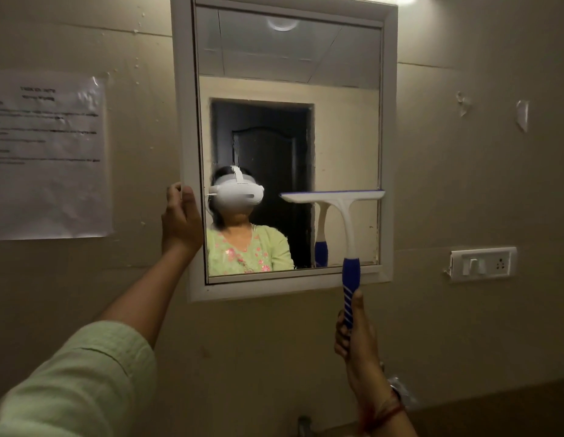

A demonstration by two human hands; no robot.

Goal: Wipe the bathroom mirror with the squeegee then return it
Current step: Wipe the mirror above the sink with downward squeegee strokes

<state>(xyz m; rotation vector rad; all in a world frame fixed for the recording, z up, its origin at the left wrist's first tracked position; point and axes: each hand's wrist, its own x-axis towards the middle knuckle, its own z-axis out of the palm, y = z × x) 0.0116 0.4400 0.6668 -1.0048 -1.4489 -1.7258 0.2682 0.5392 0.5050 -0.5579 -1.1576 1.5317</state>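
Right hand (353, 329) fisted around blue grip of squeegee (343, 222), handle upright. Left hand (181, 216) curled over left edge of mirror (337, 127) frame. Squeegee blade lies horizontal on glass, near mirror's lower right corner.

Beige wall (463, 190), framed mirror (388, 121), paper notice (47, 156), switch plate (482, 263)

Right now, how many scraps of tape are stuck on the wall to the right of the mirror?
2: one tape scrap just right of the mirror, another tape scrap farther right, above the switch plate. Others may lie outside the view.
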